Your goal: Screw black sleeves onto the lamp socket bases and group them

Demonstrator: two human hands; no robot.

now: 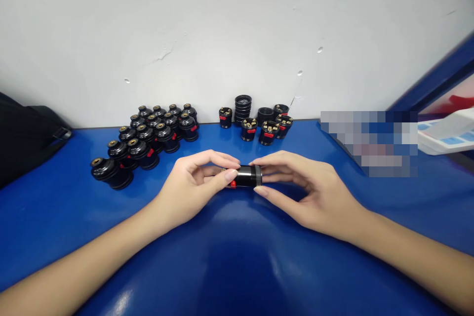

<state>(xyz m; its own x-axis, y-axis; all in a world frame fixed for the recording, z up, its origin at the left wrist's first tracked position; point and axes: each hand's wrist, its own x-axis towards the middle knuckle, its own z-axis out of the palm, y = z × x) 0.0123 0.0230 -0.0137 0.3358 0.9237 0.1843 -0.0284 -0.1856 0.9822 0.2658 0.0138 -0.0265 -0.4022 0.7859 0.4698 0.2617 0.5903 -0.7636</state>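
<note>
Between my two hands a black lamp socket (246, 176) lies on its side just above the blue table. It has a red switch piece on its lower left and a ridged ring at its right end. My left hand (202, 180) pinches the left end between thumb and fingers, partly covering brass contacts there. At the other end, the thumb and fingertips of my right hand (309, 187) close around the ridged ring.
Several capped black lamp sockets (146, 136) stand in rows at the left. Near the wall (237, 34) are open socket bodies (269, 132) with brass terminals and a ribbed stack of black rings (243, 110). A black bag (29, 133) is far left; a blurred patch and white tray (444, 138) are right.
</note>
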